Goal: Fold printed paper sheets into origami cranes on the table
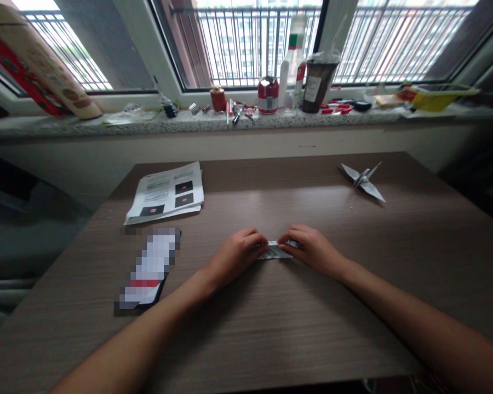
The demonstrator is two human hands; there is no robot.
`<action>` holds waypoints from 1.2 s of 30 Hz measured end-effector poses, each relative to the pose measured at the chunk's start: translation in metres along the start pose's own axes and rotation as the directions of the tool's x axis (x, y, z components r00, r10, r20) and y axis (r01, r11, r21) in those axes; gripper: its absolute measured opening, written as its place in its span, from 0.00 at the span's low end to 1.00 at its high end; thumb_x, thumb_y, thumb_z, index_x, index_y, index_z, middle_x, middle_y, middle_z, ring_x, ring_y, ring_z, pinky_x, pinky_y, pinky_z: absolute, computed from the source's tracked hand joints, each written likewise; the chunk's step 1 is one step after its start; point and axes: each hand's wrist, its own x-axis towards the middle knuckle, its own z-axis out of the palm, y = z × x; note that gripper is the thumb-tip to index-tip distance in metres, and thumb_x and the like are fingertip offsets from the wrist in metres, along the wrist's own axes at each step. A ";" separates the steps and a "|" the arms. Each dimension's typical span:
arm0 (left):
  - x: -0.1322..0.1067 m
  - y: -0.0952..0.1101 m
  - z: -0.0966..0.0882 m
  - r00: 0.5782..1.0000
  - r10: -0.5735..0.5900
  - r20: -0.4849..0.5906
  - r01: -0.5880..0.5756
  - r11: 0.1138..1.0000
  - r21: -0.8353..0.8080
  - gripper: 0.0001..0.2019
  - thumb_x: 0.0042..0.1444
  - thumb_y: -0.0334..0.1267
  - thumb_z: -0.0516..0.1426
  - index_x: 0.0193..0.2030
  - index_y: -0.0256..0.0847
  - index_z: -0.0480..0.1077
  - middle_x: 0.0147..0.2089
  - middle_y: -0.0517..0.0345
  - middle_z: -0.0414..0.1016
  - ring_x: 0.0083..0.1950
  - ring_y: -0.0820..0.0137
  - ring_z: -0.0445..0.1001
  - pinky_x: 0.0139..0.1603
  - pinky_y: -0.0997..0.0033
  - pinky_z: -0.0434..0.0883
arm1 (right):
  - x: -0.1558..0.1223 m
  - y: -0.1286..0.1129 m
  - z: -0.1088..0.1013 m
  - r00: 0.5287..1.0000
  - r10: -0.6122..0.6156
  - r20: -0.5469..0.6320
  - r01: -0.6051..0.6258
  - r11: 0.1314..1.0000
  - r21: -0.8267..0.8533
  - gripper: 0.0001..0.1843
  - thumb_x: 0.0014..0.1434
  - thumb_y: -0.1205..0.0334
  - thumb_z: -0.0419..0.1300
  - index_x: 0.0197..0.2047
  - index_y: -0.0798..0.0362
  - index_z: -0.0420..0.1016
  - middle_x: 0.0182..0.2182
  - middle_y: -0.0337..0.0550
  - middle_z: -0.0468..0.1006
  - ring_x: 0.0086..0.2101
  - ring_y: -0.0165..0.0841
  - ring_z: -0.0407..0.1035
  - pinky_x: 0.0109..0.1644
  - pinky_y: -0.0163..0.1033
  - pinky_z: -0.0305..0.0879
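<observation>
A small folded strip of printed paper [276, 251] lies low over the middle of the brown table, between my two hands. My left hand [243, 250] pinches its left end, fingers curled together. At the right end, the fingers of my right hand [309, 247] are closed on the same paper. Both hands cover parts of the strip, so its full shape is hidden. Off to the far right on the table stands a folded paper crane [362, 179] with its wings spread, apart from my hands.
A stack of printed sheets [168, 191] lies at the table's back left. Nearer, left of my forearm, is a phone [150, 268] with a blurred screen. The windowsill [181, 125] behind holds a soda can [268, 96], a bottle [291, 71], a drink cup [318, 82] and a yellow container [435, 98].
</observation>
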 end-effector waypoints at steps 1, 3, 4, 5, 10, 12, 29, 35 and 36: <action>0.000 -0.001 0.000 1.000 -0.004 -0.007 0.004 1.000 0.003 0.05 0.69 0.35 0.59 0.43 0.39 0.76 0.41 0.54 0.75 0.40 0.68 0.75 0.42 0.69 0.72 | -0.001 0.000 -0.001 1.000 0.002 -0.001 -0.002 1.000 0.005 0.04 0.68 0.61 0.64 0.45 0.50 0.79 0.39 0.43 0.80 0.40 0.36 0.73 0.44 0.40 0.67; -0.001 -0.004 -0.002 1.000 -0.013 -0.022 0.013 1.000 0.008 0.04 0.68 0.34 0.59 0.42 0.39 0.76 0.41 0.55 0.75 0.39 0.69 0.75 0.41 0.70 0.71 | -0.003 0.000 -0.006 1.000 0.022 -0.006 -0.022 1.000 0.011 0.08 0.66 0.61 0.66 0.48 0.50 0.77 0.41 0.44 0.81 0.40 0.36 0.74 0.44 0.40 0.67; -0.001 -0.005 -0.003 0.999 -0.017 -0.028 0.017 1.000 0.013 0.04 0.68 0.33 0.59 0.42 0.39 0.76 0.41 0.56 0.75 0.38 0.70 0.74 0.40 0.70 0.71 | -0.005 0.001 -0.009 0.999 0.034 -0.010 -0.034 0.999 0.010 0.09 0.65 0.62 0.67 0.48 0.50 0.77 0.42 0.44 0.81 0.40 0.36 0.73 0.44 0.40 0.67; -0.002 -0.006 -0.004 0.999 -0.020 -0.031 0.021 1.000 0.019 0.04 0.68 0.33 0.59 0.42 0.39 0.75 0.40 0.56 0.74 0.38 0.70 0.74 0.40 0.70 0.70 | -0.006 0.002 -0.012 0.999 0.047 -0.013 -0.047 0.999 0.006 0.09 0.64 0.63 0.68 0.48 0.50 0.76 0.41 0.43 0.80 0.39 0.36 0.73 0.43 0.39 0.67; -0.002 -0.005 -0.005 1.000 -0.018 -0.016 0.018 0.999 0.047 0.04 0.68 0.32 0.58 0.41 0.39 0.74 0.40 0.56 0.73 0.38 0.71 0.73 0.40 0.70 0.69 | -0.017 0.009 -0.023 0.998 0.062 -0.006 -0.062 0.998 -0.013 0.05 0.65 0.64 0.66 0.44 0.51 0.75 0.37 0.42 0.78 0.37 0.34 0.71 0.40 0.39 0.65; -0.001 -0.003 -0.005 1.000 -0.021 -0.007 0.021 0.998 0.063 0.03 0.67 0.31 0.58 0.41 0.39 0.74 0.40 0.56 0.73 0.38 0.70 0.72 0.40 0.70 0.69 | -0.020 0.011 -0.023 0.998 0.065 -0.010 -0.066 0.998 -0.007 0.03 0.67 0.64 0.64 0.43 0.51 0.75 0.36 0.42 0.77 0.36 0.34 0.70 0.40 0.39 0.65; 0.023 0.016 0.002 0.994 0.059 0.096 -0.075 0.983 0.170 0.16 0.60 0.24 0.59 0.52 0.43 0.75 0.51 0.51 0.76 0.50 0.62 0.75 0.52 0.61 0.74 | -0.021 0.014 -0.022 0.996 0.072 -0.044 -0.070 0.997 0.045 0.02 0.67 0.65 0.64 0.40 0.51 0.78 0.35 0.41 0.79 0.36 0.34 0.72 0.41 0.39 0.67; 0.029 0.020 0.010 0.987 0.112 0.112 -0.137 0.957 0.255 0.11 0.69 0.35 0.59 0.56 0.46 0.77 0.51 0.50 0.75 0.48 0.61 0.73 0.50 0.60 0.74 | -0.021 0.019 -0.021 0.999 -0.012 -0.046 0.012 1.000 0.014 0.05 0.68 0.64 0.63 0.43 0.50 0.81 0.42 0.46 0.80 0.43 0.37 0.75 0.49 0.43 0.72; 0.029 0.019 0.011 0.987 0.112 0.112 -0.138 0.954 0.267 0.11 0.70 0.35 0.58 0.56 0.46 0.77 0.51 0.50 0.75 0.48 0.61 0.73 0.49 0.60 0.74 | -0.021 0.019 -0.021 0.999 -0.015 -0.045 0.016 1.000 0.004 0.05 0.69 0.63 0.62 0.43 0.50 0.82 0.43 0.47 0.80 0.43 0.37 0.75 0.49 0.43 0.72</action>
